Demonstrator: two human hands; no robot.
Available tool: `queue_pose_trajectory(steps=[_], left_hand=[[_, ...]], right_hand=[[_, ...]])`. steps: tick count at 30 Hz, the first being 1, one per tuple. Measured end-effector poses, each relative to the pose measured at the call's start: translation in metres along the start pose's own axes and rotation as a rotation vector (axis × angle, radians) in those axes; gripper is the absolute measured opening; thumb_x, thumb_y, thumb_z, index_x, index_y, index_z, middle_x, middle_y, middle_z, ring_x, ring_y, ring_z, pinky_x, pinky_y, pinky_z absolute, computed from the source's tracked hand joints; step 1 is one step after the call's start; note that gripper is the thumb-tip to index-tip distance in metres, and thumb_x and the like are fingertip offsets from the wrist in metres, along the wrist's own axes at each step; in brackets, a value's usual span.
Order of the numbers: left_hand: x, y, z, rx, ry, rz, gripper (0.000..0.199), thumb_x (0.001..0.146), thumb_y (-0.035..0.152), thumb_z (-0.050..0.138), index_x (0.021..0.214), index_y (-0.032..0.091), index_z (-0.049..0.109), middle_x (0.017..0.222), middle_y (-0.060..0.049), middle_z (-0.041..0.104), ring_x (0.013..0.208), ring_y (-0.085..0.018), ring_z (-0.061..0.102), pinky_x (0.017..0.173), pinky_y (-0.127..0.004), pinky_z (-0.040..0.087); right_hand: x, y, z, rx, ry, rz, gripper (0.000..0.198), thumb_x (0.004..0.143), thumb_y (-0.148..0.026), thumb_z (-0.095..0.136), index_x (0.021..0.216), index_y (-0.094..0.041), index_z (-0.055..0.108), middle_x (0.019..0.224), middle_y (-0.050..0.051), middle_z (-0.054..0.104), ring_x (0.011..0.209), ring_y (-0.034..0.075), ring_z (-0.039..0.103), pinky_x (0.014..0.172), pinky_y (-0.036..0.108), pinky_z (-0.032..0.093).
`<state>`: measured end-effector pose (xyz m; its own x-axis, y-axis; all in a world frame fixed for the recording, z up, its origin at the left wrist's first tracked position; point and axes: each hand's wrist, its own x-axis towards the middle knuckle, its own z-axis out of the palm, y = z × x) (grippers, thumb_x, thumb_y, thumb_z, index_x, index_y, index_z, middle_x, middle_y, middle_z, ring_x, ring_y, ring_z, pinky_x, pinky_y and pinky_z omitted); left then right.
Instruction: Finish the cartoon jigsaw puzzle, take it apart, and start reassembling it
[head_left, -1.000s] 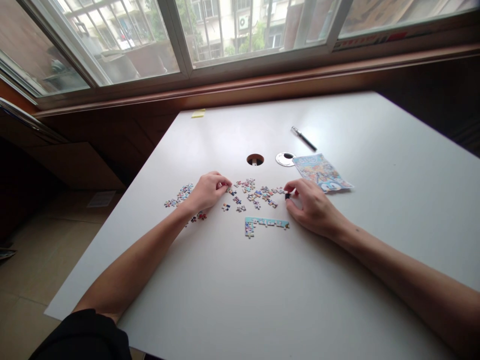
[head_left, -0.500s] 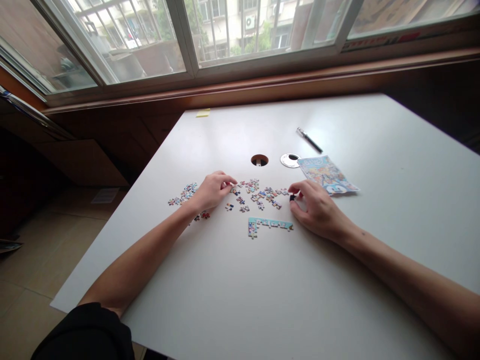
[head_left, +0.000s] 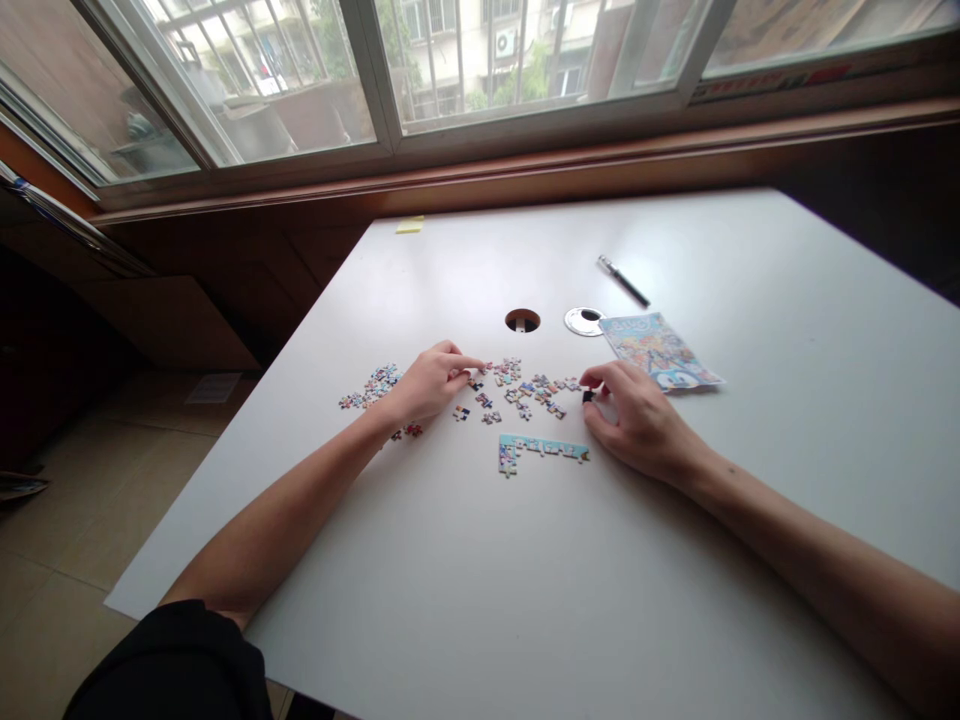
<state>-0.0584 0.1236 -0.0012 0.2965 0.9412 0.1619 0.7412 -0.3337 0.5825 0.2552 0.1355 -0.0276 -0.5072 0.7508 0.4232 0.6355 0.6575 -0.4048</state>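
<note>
My left hand (head_left: 433,382) reaches into loose jigsaw pieces (head_left: 506,371), its index finger stretched out to touch one at the left of the group. The thumb stays apart below that finger, and nothing shows in the grasp. Between thumb and fingers, my right hand (head_left: 634,415) pinches a small dark puzzle piece (head_left: 588,397), just right of the scattered pieces. Nearer to me lies a joined, L-shaped strip of puzzle (head_left: 544,447) with a light blue edge. Another heap of pieces (head_left: 379,382) sits left of my left hand, partly hidden by it.
A colourful picture sheet (head_left: 660,350) lies beyond my right hand. Behind it are a black pen (head_left: 624,281), a metal ring cover (head_left: 583,321) and a round hole (head_left: 522,321) in the white table (head_left: 480,590). A yellow sticky note (head_left: 410,225) is at the far edge.
My left index finger has straightened and slid slightly right over the pieces. The right hand keeps its pinch on the dark piece. The whole view has shifted slightly.
</note>
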Motion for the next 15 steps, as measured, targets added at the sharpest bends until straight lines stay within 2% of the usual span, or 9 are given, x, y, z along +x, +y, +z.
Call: queue_pose_trajectory(steps=[15], left_hand=[[0.0, 0.0001, -0.0006, 0.001, 0.006, 0.004, 0.031, 0.094, 0.017, 0.055, 0.116, 0.026, 0.074, 0.103, -0.006, 0.062, 0.078, -0.013, 0.058, 0.083, -0.03, 0.05]], right_hand=[[-0.0003, 0.0005, 0.0008, -0.001, 0.003, -0.001, 0.018, 0.086, -0.021, 0.053, 0.104, -0.022, 0.053, 0.1, 0.009, 0.06, 0.09, 0.026, 0.058, 0.084, 0.043, 0.049]])
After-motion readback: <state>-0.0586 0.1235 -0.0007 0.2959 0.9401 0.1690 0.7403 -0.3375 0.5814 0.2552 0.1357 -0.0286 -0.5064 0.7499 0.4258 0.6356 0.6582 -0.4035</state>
